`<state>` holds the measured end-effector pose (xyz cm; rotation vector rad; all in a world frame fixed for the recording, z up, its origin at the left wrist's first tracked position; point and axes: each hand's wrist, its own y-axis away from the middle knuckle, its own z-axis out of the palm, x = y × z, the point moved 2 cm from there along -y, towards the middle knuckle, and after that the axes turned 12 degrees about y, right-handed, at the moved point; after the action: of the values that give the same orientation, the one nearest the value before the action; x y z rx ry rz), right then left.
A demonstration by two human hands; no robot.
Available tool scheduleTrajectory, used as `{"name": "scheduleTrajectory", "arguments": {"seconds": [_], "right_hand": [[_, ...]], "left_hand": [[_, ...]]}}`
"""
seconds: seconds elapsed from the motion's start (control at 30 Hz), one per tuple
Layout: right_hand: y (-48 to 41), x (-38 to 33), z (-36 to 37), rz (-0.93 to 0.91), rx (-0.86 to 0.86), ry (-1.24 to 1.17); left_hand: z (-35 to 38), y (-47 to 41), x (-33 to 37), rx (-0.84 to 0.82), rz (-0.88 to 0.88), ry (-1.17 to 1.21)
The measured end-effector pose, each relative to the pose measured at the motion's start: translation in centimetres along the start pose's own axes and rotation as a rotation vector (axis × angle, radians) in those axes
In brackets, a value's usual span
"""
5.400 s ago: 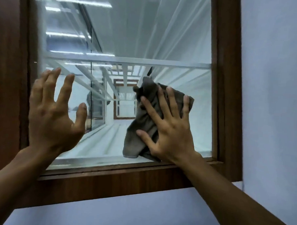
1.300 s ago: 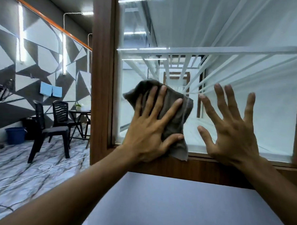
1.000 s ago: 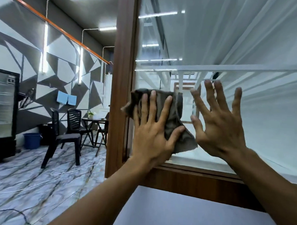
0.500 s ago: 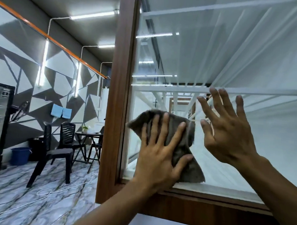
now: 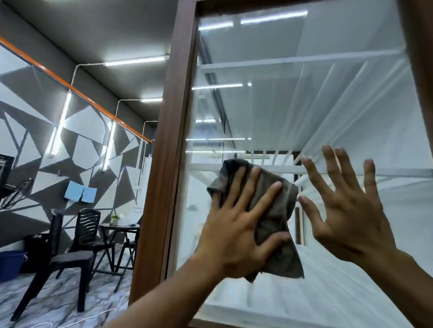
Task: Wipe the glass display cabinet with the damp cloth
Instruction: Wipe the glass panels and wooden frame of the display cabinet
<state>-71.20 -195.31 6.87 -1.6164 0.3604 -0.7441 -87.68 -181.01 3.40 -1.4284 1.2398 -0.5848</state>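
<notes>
Head view: presses the gray cloth (image 5: 275, 211) against the glass pane (image 5: 312, 106) of the display cabinet with the left hand (image 5: 234, 236), fingers (image 5: 245, 187) spread wide and straight across the fabric, thumb out along its lower right part. Covers the middle of the cloth with the palm, leaving a crumpled upper edge above the fingertips and a loose corner hanging below the thumb. Places the cloth low on the pane, near the left upright of the brown wooden frame (image 5: 172, 137) yet apart from it. Holds the right hand (image 5: 352, 219) just beside the cloth on its right, empty, fingers splayed wide and pointing up; cannot tell whether touching the glass or just off it. Shows white shelves (image 5: 302, 59) and reflected tube lights behind the glass. Takes in, left of the cabinet, a wall (image 5: 87, 145) painted in gray and white shapes with an orange stripe (image 5: 72, 88), two pale blue cloths (image 5: 81, 195) hanging on it, black plastic chairs (image 5: 55, 253) around a small round table (image 5: 119, 226), and a blue bucket (image 5: 6, 262) on the marbled floor (image 5: 1, 303).
</notes>
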Motion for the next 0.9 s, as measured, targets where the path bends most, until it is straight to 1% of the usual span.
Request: {"name": "scheduleTrajectory", "arguments": {"seconds": [0.03, 0.1, 0.17, 0.2, 0.23, 0.27, 0.33, 0.37, 0.4, 0.43, 0.5, 0.57, 0.63, 0.67, 0.7, 0.8, 0.83, 0.87, 0.9], "right_hand": [[-0.1, 0.1, 0.0, -0.007, -0.001, 0.000], [-0.6, 0.5, 0.0, -0.036, -0.008, 0.006], [-2.1, 0.9, 0.0, -0.049, -0.039, 0.008], [-3.1, 1.0, 0.0, -0.041, -0.059, 0.003], [-3.9, 1.1, -0.1, -0.031, -0.072, -0.003], [-4.5, 1.1, -0.1, -0.022, -0.076, -0.010], [-4.9, 1.0, -0.1, -0.007, -0.056, -0.031], [-4.8, 0.9, -0.1, -0.007, -0.046, -0.035], [-4.6, 0.9, 0.0, -0.009, -0.039, -0.036], [-4.5, 1.0, 0.1, -0.012, -0.038, -0.038], [-4.5, 1.5, -0.1, -0.029, -0.057, -0.046], [-5.1, 2.5, -0.2, -0.066, -0.098, -0.024], [-6.5, 4.0, -0.5, -0.050, -0.116, -0.005], [-7.6, 4.5, -0.6, -0.019, -0.121, -0.002], [-8.8, 4.8, -0.8, 0.012, -0.131, 0.000], [-11.2, 4.4, -0.9, 0.037, -0.150, 0.030], [-11.4, 4.2, -0.8, 0.033, -0.145, 0.038], [-11.5, 4.3, -0.6, 0.031, -0.142, 0.039], [-11.5, 4.4, -0.5, 0.029, -0.142, 0.036]], "left_hand": [[-0.7, -2.5, -1.1, 0.010, -0.010, 0.006], [-2.4, -6.5, -3.7, 0.068, -0.139, 0.020], [-2.7, -7.3, -4.6, 0.151, -0.304, 0.014], [-2.3, -6.8, -3.9, 0.187, -0.347, 0.029], [-1.7, -6.1, -2.7, 0.186, -0.346, 0.054], [-1.1, -5.5, -1.3, 0.152, -0.291, 0.068], [-0.2, -5.2, 0.5, 0.056, -0.075, 0.015], [-0.4, -6.0, 0.3, 0.015, 0.014, -0.009], [-0.9, -7.1, -0.6, -0.010, 0.047, -0.014], [-1.6, -8.3, -1.9, -0.016, 0.022, -0.003], [-3.2, -9.9, -4.7, 0.047, -0.147, 0.030], [-3.9, -10.6, -6.0, 0.125, -0.305, 0.014], [-3.5, -11.5, -5.4, 0.143, -0.362, 0.014], [-3.2, -12.1, -4.5, 0.135, -0.350, 0.024], [-2.9, -12.7, -3.4, 0.115, -0.301, 0.024], [-1.9, -13.2, -1.0, -0.005, -0.024, -0.015], [-1.9, -13.0, -1.1, -0.040, 0.038, -0.026], [-2.2, -12.8, -1.7, -0.065, 0.069, -0.037], [-2.7, -12.9, -2.6, -0.068, 0.057, -0.045]]}}
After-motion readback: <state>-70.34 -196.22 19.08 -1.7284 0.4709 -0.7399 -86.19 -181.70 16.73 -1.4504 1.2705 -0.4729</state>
